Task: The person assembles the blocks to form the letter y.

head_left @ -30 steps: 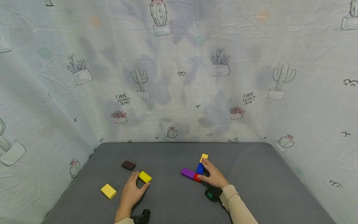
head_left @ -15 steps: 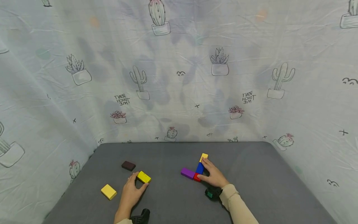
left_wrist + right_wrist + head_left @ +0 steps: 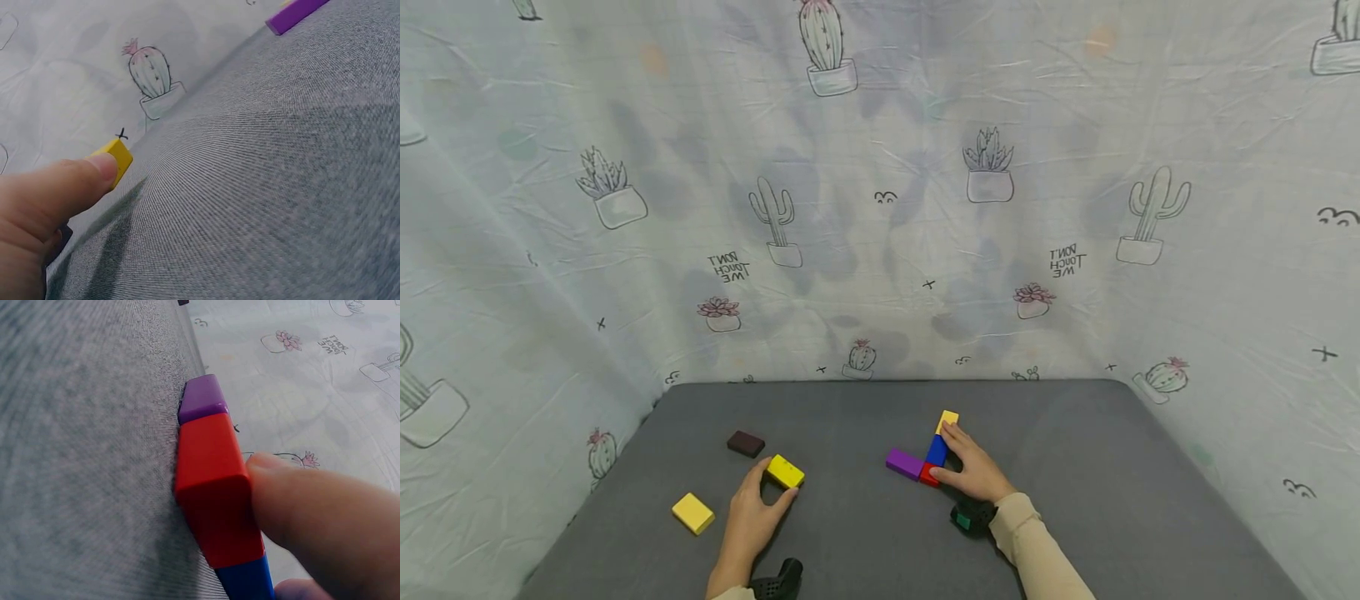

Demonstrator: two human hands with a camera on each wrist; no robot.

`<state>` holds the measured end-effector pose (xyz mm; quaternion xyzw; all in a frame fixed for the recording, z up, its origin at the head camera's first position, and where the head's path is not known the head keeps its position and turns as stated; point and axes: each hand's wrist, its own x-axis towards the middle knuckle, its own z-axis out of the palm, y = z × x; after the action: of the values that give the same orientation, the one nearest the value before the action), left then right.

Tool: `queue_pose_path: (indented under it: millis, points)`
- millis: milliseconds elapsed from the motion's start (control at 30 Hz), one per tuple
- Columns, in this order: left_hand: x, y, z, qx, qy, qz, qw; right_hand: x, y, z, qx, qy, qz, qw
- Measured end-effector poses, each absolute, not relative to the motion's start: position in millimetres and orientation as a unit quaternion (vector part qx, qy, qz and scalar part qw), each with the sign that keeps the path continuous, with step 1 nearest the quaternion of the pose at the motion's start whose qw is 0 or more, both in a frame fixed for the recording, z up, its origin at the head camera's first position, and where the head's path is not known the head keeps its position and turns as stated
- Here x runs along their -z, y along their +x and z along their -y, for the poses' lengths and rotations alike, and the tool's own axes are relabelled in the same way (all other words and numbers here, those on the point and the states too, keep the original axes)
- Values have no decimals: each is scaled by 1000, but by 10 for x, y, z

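My left hand [image 3: 751, 512] pinches a bright yellow block [image 3: 786, 472] between thumb and fingers. In the left wrist view, the thumb lies along the yellow block [image 3: 123, 164], close over the grey cloth with a shadow below. On the right, a purple block [image 3: 904, 463] meets a red block [image 3: 927, 474] at a corner. From there a blue block [image 3: 937, 450] and a pale yellow block [image 3: 949, 418] run away in a line. My right hand [image 3: 977, 473] rests on this row, fingertips at the pale yellow block. Its thumb presses the red block [image 3: 211, 453] from above.
A dark brown block [image 3: 746, 443] lies behind my left hand, and another pale yellow block [image 3: 692, 512] to its left. The grey table [image 3: 850, 542] ends at a cactus-print curtain [image 3: 880, 250] along the back and sides.
The bright yellow block has shifted slightly left and away from me, and my left hand, which grips it, has moved with it. My right hand stays in place on the row.
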<state>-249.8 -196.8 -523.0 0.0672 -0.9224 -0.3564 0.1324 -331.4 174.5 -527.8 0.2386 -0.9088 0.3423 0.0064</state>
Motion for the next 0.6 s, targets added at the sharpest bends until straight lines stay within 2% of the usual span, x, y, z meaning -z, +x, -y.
queue_pose_path:
  millis: [600]
  points:
    - [5237, -2542, 1651, 387, 26, 910, 145, 5277, -3313, -1746, -335, 242, 911, 4]
